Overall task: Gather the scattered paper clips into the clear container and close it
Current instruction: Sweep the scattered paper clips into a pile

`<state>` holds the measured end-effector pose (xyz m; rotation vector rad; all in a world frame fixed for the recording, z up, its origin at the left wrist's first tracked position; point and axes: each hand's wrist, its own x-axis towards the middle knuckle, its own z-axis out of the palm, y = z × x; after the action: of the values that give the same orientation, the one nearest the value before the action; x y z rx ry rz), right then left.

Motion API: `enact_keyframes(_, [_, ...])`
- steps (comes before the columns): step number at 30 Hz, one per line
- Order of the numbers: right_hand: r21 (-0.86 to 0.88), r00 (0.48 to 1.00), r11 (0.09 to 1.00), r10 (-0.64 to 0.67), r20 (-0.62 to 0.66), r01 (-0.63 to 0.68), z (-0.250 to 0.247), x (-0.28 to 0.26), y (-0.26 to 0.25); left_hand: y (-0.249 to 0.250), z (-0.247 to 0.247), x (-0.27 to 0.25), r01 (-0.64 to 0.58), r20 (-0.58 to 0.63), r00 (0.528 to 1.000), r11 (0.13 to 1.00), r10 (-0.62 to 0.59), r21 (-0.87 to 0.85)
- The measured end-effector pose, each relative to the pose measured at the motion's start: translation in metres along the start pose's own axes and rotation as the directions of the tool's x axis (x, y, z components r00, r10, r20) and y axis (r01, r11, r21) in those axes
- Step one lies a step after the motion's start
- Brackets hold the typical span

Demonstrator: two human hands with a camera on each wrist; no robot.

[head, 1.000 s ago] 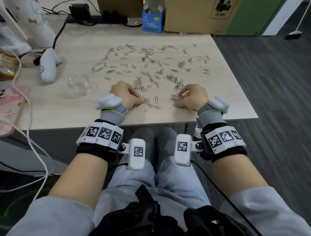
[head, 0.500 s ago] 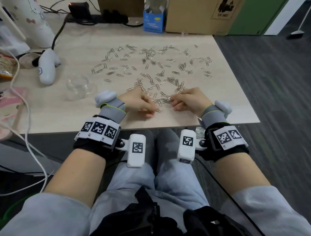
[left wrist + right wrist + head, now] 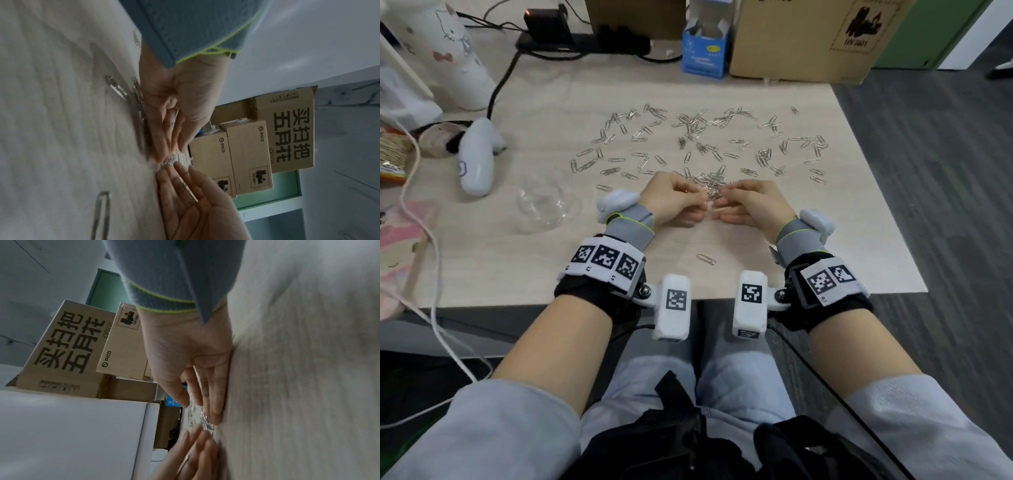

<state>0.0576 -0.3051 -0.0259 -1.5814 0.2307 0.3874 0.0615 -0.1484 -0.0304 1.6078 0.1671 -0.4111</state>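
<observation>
Many silver paper clips [image 3: 698, 144] lie scattered over the far half of the light wooden table [image 3: 500, 267]. My left hand [image 3: 671, 202] and right hand [image 3: 753, 205] stand on edge facing each other, their fingertips almost meeting around a small heap of clips [image 3: 710, 190]. In the left wrist view the left hand [image 3: 185, 100] has straight fingers against the heap [image 3: 174, 158]. In the right wrist view the right hand [image 3: 191, 356] is flat-fingered, its little-finger side on the table. The clear container [image 3: 544, 202] sits left of my left hand. One clip [image 3: 706, 258] lies alone behind the hands.
A white controller [image 3: 476, 161] and cables lie at the left. A blue clip box [image 3: 705, 48], a cardboard box [image 3: 808, 37] and a black power strip [image 3: 585, 41] line the back edge. The table's right edge [image 3: 887, 205] drops to dark floor.
Both hands have swept inward and slightly forward, pushing clips into a heap between them. One clip has been left behind near the front edge.
</observation>
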Motion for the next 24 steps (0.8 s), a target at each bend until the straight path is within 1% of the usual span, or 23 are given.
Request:
enact_keyframes(2, [-0.024, 0.999, 0.999, -0.034, -0.023, 0.033, -0.001, 0.003, -0.003, 0.005, -0.004, -0.007, 0.087, 0.119, 0.988, 0.994, -0.094, 0.066])
enact_keyframes(3, [-0.023, 0.998, 0.999, -0.048, -0.046, 0.047, -0.002, 0.005, -0.005, 0.008, -0.005, -0.011, 0.124, 0.2, 0.969, 0.986, -0.145, 0.112])
enact_keyframes(5, [0.017, 0.991, 0.997, -0.068, -0.115, 0.07, -0.006, 0.008, -0.007, 0.009, -0.004, -0.018, 0.174, 0.342, 0.909, 0.962, -0.239, 0.21])
enact_keyframes(7, [0.042, 0.981, 0.996, -0.07, -0.18, 0.079, -0.009, 0.011, -0.006, 0.006, 0.0, -0.021, 0.216, 0.393, 0.859, 0.929, -0.328, 0.301])
enact_keyframes(9, [0.041, 0.975, 0.997, -0.058, -0.217, 0.068, -0.013, 0.012, -0.004, 0.003, 0.004, -0.02, 0.233, 0.389, 0.839, 0.898, -0.379, 0.372])
enact_keyframes(10, [0.043, 0.974, 0.997, -0.048, -0.223, 0.059, -0.015, 0.013, -0.003, 0.003, 0.005, -0.018, 0.236, 0.379, 0.841, 0.893, -0.385, 0.384])
enact_keyframes(11, [0.041, 0.974, 0.998, -0.04, -0.223, 0.05, -0.016, 0.014, -0.002, 0.004, 0.007, -0.016, 0.239, 0.361, 0.853, 0.898, -0.376, 0.37])
enact_keyframes(12, [0.038, 0.975, 0.998, -0.037, -0.221, 0.047, -0.016, 0.014, -0.002, 0.004, 0.008, -0.013, 0.239, 0.326, 0.878, 0.911, -0.35, 0.336])
enact_keyframes(14, [0.03, 0.978, 0.999, -0.038, -0.207, 0.045, -0.016, 0.015, -0.002, 0.005, 0.011, -0.007, 0.204, 0.205, 0.945, 0.948, -0.256, 0.244])
enact_keyframes(15, [0.033, 0.98, 0.998, -0.041, -0.196, 0.048, -0.016, 0.014, -0.003, 0.006, 0.012, -0.004, 0.166, 0.141, 0.97, 0.965, -0.196, 0.202])
enact_keyframes(16, [0.038, 0.981, 0.998, -0.046, -0.187, 0.054, -0.015, 0.014, -0.004, 0.007, 0.011, -0.002, 0.119, 0.089, 0.987, 0.977, -0.136, 0.176])
enact_keyframes(18, [0.048, 0.98, 0.996, -0.07, -0.185, 0.08, -0.014, 0.011, -0.007, 0.01, 0.008, -0.003, 0.028, 0.024, 0.999, 0.988, -0.032, 0.155])
enact_keyframes(20, [0.025, 0.97, 0.994, -0.103, -0.222, 0.111, -0.015, 0.009, -0.011, 0.014, -0.001, -0.005, -0.03, -0.015, 0.999, 0.991, 0.032, 0.134])
enact_keyframes(22, [-0.091, 0.946, 0.989, -0.142, -0.293, 0.121, -0.02, 0.008, -0.012, 0.014, -0.015, -0.008, -0.068, -0.063, 0.995, 0.98, 0.081, 0.189])
enact_keyframes(24, [-0.27, 0.904, 0.958, -0.195, -0.38, 0.093, -0.026, 0.008, -0.01, 0.013, -0.032, -0.01, -0.069, -0.13, 0.984, 0.941, 0.118, 0.332])
